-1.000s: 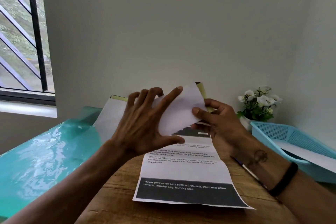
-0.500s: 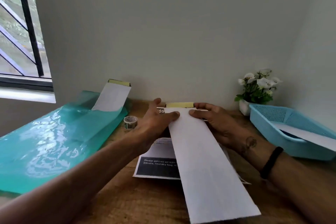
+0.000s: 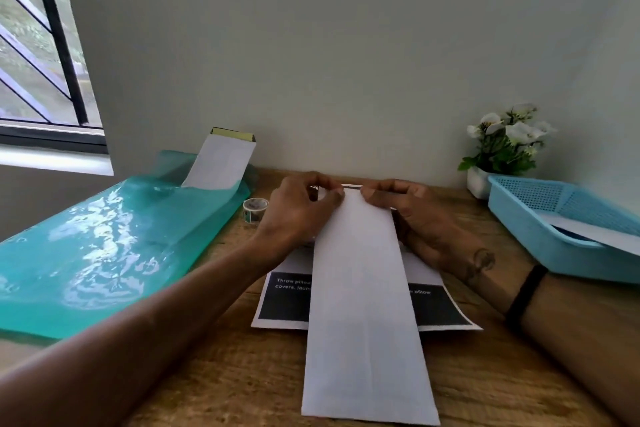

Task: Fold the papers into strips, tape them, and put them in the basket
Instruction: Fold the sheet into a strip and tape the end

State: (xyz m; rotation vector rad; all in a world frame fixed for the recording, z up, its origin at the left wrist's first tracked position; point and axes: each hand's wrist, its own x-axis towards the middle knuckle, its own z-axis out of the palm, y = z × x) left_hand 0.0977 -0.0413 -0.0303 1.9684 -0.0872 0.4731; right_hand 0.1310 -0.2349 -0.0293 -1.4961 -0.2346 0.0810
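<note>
I see both hands, left hand (image 3: 304, 208) and right hand (image 3: 401, 205), pinching the folded strip's (image 3: 363, 305) far end, its long axis running toward me along the tabletop (image 3: 221, 374), tape roll (image 3: 254, 209) nearer the left grip.

A window (image 3: 38, 45) is seen at the far left, a green plastic sheet (image 3: 97, 246) is spread on the wooden table (image 3: 225, 374), and a white-flowered plant (image 3: 505, 146) is placed against the wall (image 3: 329, 45).

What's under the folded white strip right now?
Under the folded strip lies a printed sheet, its black band showing on both sides. Its middle text is covered.
</note>
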